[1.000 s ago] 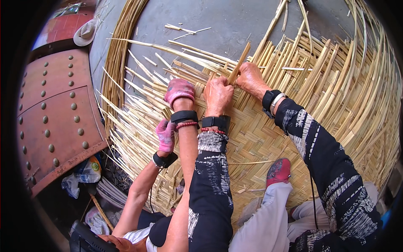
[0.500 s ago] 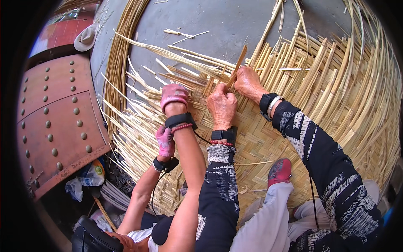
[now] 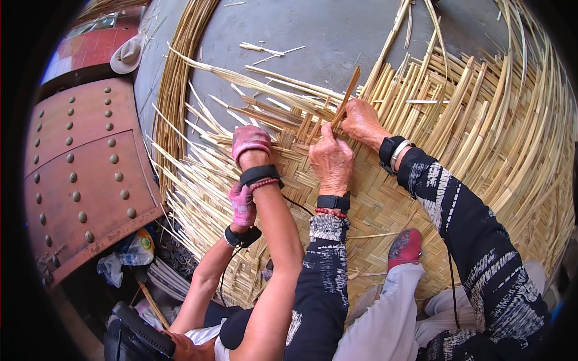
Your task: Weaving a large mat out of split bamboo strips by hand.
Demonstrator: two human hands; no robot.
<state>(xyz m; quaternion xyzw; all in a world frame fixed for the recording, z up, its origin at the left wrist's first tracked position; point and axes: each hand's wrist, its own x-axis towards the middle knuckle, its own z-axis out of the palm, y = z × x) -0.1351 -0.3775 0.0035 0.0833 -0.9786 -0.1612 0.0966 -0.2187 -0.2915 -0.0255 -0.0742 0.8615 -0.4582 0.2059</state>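
Observation:
A woven mat of pale split strips (image 3: 379, 198) lies beneath me, with many loose ends standing out along its far and left sides. My left hand (image 3: 330, 157) has its index finger against the base of an upright brown strip (image 3: 351, 84), the other fingers curled in at the weave. Just right of it, my right hand (image 3: 361, 123) is closed on that same strip, knuckles up. The parts of both hands under the knuckles are hidden.
At my left a co-worker's arms reach in, with pink-gloved hands (image 3: 251, 144) on the strips. A studded rusty-red metal panel (image 3: 90, 168), a pale hat (image 3: 125, 55), plastic bags and a bundle of long strips (image 3: 177, 78) lie leftward. My red shoe (image 3: 404, 246) rests on the mat.
My left hand has shifted rightward and toward me, its index finger now more extended. My right hand moved only slightly. The co-worker's arm swung rightward at the elbow.

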